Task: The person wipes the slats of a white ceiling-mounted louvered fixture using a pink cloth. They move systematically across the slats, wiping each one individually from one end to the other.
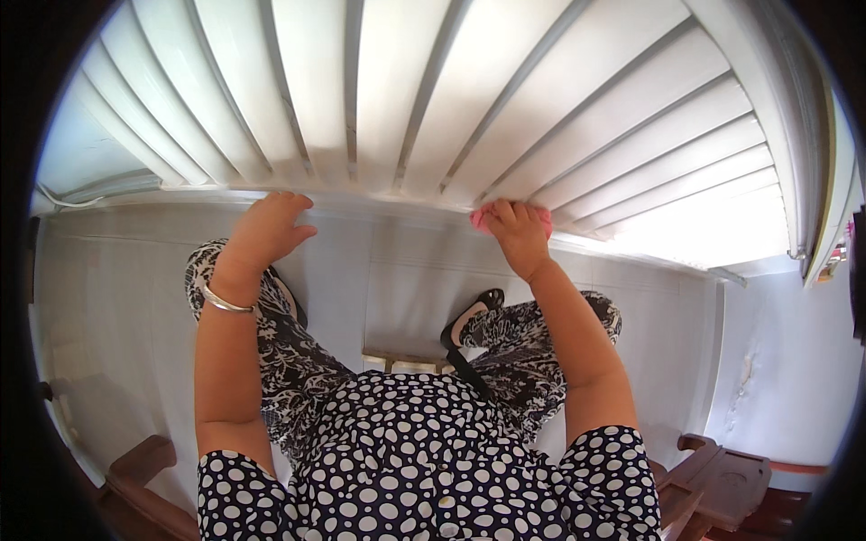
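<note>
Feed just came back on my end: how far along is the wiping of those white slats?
Done: cannot tell; no slat shows a clear wiped or dirty patch. In hand: the right hand presses a pink cloth against the lower edge of the white slats, while the left hand braces on that same edge. Left: the slats above and to the right, which neither hand touches.

pink cloth (487, 219) mostly hidden under right hand (518, 233), wooden chair (722, 482) cut off by edge

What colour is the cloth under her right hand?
Pink; the cloth shows beneath the right hand in the head view.
</note>
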Action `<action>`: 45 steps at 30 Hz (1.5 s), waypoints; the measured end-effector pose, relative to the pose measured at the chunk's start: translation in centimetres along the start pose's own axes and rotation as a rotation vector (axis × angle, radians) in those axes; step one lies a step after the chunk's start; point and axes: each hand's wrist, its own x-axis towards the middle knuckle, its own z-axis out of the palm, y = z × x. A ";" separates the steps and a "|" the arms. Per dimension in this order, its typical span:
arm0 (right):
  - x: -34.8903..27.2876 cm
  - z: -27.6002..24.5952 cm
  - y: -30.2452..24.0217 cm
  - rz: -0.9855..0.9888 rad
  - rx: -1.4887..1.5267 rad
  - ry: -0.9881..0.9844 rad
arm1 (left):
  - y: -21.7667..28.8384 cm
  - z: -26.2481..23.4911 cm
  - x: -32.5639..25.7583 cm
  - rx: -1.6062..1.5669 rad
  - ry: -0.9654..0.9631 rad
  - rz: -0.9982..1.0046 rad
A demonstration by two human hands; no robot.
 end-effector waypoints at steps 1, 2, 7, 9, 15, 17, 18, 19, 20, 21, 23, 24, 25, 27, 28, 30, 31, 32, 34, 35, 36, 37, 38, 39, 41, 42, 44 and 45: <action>0.2 -0.2 -0.1 0.003 0.013 -0.016 | 0.2 -0.1 0.0 0.006 0.000 -0.011; 0.4 -0.5 -0.1 0.008 0.026 -0.034 | 0.2 -0.2 0.0 0.011 -0.001 -0.020; 3.4 -6.8 0.1 0.064 0.002 0.153 | 0.3 0.1 0.3 0.042 -0.034 -0.012; 5.5 -11.6 1.4 0.117 0.007 0.245 | 0.5 0.2 0.5 0.047 -0.035 0.002; 11.1 -27.1 6.7 0.222 -0.392 0.799 | -0.5 1.2 0.2 0.048 0.000 0.003; 11.4 -28.2 7.2 0.232 -0.416 0.848 | -0.4 1.1 0.1 0.050 0.001 -0.003; 11.7 -27.7 7.5 0.209 -0.409 0.866 | -0.3 1.0 0.0 0.053 0.012 0.015; 11.9 -27.2 7.7 0.185 -0.401 0.886 | -0.1 0.8 0.0 0.056 0.022 0.032; 11.6 -26.1 7.9 0.161 -0.362 0.900 | 0.1 0.7 0.0 0.059 0.033 0.048; 11.4 -24.9 7.2 0.184 -0.347 0.844 | 0.0 0.8 -0.3 0.061 0.038 0.048; 10.9 -22.7 6.3 0.181 -0.332 0.777 | 0.2 0.7 -0.5 0.067 0.050 0.063; 10.6 -21.8 5.1 0.251 -0.179 0.697 | 0.2 0.7 -0.6 0.081 0.036 0.054; 10.3 -21.0 4.3 0.300 -0.090 0.604 | 0.2 0.6 -0.6 0.094 0.027 0.048; 9.0 -18.3 3.8 0.286 -0.069 0.506 | 0.2 0.6 -0.7 0.108 0.021 0.046; 8.3 -16.9 3.6 0.205 -0.121 0.475 | 0.2 0.6 -0.7 0.106 0.026 0.050; 6.6 -14.1 3.4 0.042 -0.221 0.417 | 0.3 0.5 -0.6 0.098 0.019 0.049; 5.9 -12.9 3.0 -0.006 -0.207 0.368 | 0.4 0.3 -0.6 0.095 0.005 0.039; 5.2 -11.6 2.8 -0.053 -0.194 0.318 | 0.5 0.3 -0.6 0.091 -0.008 0.030; 4.3 -9.0 2.2 -0.088 -0.217 0.220 | 0.2 0.3 -0.7 0.070 0.007 0.044; 3.9 -8.0 1.9 -0.104 -0.233 0.171 | 0.1 0.3 -0.7 0.058 0.017 0.054; 3.7 -7.3 1.7 -0.123 -0.237 0.156 | 0.1 0.3 -0.7 0.059 0.021 0.046; 3.5 -6.6 1.5 -0.142 -0.241 0.140 | 0.1 0.4 -0.6 0.060 0.024 0.038; 3.3 -5.8 1.3 -0.160 -0.245 0.125 | 0.1 0.4 -0.6 0.062 0.027 0.030; 3.0 -4.8 1.1 -0.143 -0.247 0.065 | 0.4 0.2 -0.6 0.052 0.017 0.006; 2.7 -3.6 0.6 -0.156 -0.253 0.047 | 0.9 -0.2 -0.5 0.034 0.005 -0.040; 2.7 -3.1 0.3 -0.164 -0.258 0.041 | 0.8 -0.5 -0.6 0.029 0.001 -0.041; 2.5 -1.9 -0.4 -0.138 -0.284 -0.002 | 0.6 -0.2 -0.3 0.020 -0.006 -0.037; 2.6 -1.6 -0.8 -0.146 -0.284 -0.016 | 0.4 -0.2 -0.3 0.027 -0.015 -0.045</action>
